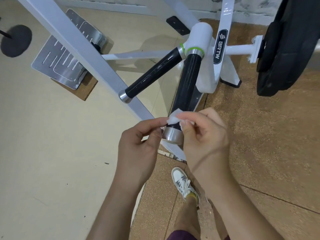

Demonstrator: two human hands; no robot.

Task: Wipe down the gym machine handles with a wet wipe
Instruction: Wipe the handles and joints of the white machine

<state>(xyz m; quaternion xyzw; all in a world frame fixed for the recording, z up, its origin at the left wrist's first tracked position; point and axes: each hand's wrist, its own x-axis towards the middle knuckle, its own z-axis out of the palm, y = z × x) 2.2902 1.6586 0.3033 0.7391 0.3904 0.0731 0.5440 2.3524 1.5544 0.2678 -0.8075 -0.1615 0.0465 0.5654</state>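
Hands: left and right pinch wet wipe above handle.

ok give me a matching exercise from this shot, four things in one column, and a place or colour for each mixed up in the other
Things
1. wipe
2. shoe
3. weight plate
4. footplate

Descriptions
a. black, far right
b. pinched by left hand and right hand
c. silvery, upper left
d. white, lower middle

Pairs: 1-b, 2-d, 3-a, 4-c
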